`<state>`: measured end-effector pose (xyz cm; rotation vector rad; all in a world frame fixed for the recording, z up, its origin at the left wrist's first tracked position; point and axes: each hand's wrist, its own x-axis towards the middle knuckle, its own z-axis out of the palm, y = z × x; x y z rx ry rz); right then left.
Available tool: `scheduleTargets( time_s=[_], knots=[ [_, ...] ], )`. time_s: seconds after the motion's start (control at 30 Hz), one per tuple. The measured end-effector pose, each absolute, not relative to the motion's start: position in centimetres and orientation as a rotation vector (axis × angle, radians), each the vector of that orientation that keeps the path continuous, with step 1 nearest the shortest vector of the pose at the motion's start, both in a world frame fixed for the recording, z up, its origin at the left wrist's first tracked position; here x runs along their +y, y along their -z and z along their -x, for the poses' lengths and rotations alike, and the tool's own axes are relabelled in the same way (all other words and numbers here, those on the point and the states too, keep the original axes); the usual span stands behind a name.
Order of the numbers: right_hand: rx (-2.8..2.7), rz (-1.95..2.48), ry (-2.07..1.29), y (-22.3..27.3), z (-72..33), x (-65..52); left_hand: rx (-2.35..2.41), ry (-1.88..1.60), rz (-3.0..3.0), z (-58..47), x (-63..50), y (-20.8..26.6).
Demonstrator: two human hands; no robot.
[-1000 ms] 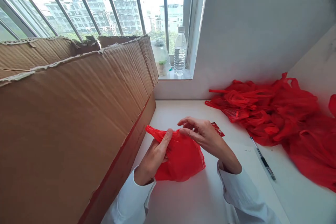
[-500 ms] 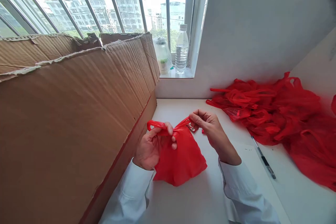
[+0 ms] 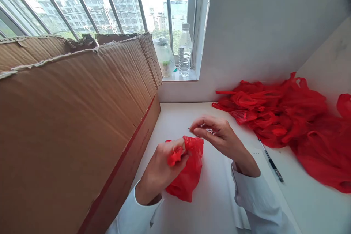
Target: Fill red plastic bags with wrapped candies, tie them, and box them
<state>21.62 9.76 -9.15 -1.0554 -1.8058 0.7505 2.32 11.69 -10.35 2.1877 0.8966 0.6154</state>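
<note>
A red plastic bag (image 3: pixel 192 172) hangs from my left hand (image 3: pixel 161 164), whose fingers are wrapped round its bunched top. A crumpled tuft of the bag pokes out above my thumb. Just to the right, my right hand (image 3: pixel 216 137) is off the bag, its fingers curved and the thumb apart from them. Through the gap under those fingers, a bit of a small patterned item (image 3: pixel 210 131) shows on the white table (image 3: pixel 216 197); most of it is hidden by the hand.
A tall cardboard box (image 3: pixel 82 117) with a torn rim fills the left. A heap of red plastic bags (image 3: pixel 301 128) lies at the right, with a pen (image 3: pixel 271 161) beside it. A water bottle (image 3: pixel 185 51) and a knotted clear bag (image 3: pixel 164 56) stand on the windowsill.
My right hand has let go of the bag's handle. My left hand has turned over and closed round the gathered top, and the bag hangs narrower. The view has shifted slightly.
</note>
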Motion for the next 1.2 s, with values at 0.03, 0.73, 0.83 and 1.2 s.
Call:
scheduleTargets(
  time_s=[0.03,0.73,0.83,1.2],
  knots=[
    [-1.728,1.029,-0.815,9.4,-21.4,10.2,0.855,-0.601,-2.366,-2.4,11.4,10.4],
    [-2.010,1.199,-0.805,12.1,-24.9,12.5,0.688,-0.742,-2.377,-0.8,13.6,10.4],
    [-1.987,1.390,-0.875,13.3,-28.6,12.7,0.834,-0.554,-2.267,0.2,14.2,10.7],
    [-1.943,2.015,-0.709,17.4,-31.5,13.6,0.979,0.203,-2.287,-1.1,13.5,13.7]
  ],
)
